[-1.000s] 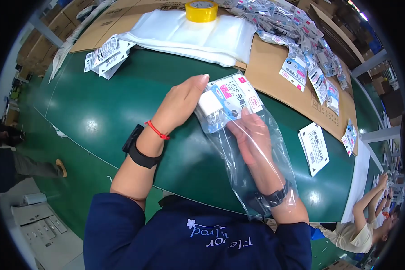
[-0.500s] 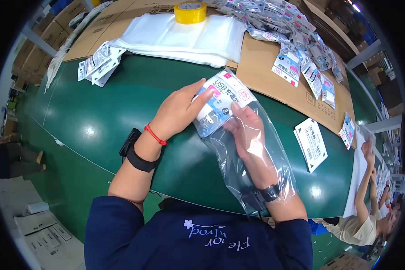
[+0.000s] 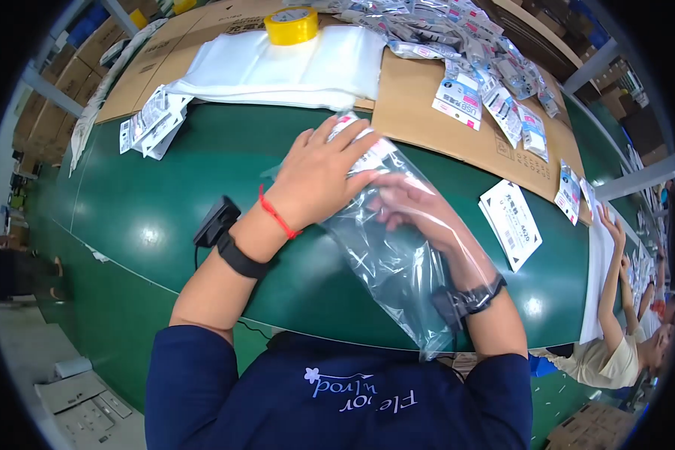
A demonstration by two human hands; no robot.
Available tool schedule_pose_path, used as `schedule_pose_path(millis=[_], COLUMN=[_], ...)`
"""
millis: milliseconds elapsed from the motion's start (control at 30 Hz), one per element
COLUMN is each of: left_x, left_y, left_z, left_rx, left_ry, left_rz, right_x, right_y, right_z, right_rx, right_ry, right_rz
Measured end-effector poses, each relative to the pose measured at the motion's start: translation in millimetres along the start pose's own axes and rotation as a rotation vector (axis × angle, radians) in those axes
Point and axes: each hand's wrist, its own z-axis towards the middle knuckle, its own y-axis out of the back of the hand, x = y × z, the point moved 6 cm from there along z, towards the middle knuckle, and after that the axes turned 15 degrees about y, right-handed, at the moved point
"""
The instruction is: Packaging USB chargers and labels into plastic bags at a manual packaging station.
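Green tabletop (image 3: 142, 195). Right hand (image 3: 409, 204) blurred, half-curled at the clear bag (image 3: 379, 262); inside or behind, gripping or not, I can't tell. Left hand (image 3: 315, 180), fingers out, hides most of the printed packet (image 3: 379, 154) at the clear bag's far end; hold unclear. Step, I judge: bagging; next calls for steadying the packet. Beyond: yellow tape (image 3: 291, 30).

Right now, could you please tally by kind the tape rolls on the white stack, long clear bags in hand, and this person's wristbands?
Yellow tape rolls: 1
Long clear bags: 1
Red wristbands: 1
Black wristbands: 2
Total: 5
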Motion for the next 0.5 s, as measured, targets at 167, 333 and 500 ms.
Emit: schedule_pose_path(millis=[167,333,500], left_x=[9.0,29.5,-37.0], left_y=[10.3,24.1,3.6], left_z=[-17.9,-14.5,-20.9], left_rx=[-0.02,-0.15,0.047], left_ry=[0.029,0.06,-0.13], left_rz=[0.114,0.364,0.061], right_x=[15.8,38.5,93.6], right_y=[27.9,82.5,119.7], right_z=[-65.3,-117.9,-72.0], right_rx=[0.149,0.375,-0.023], right_ry=[-0.052,-0.517,0.163], right_rz=[-0.215,-0.579,-0.68])
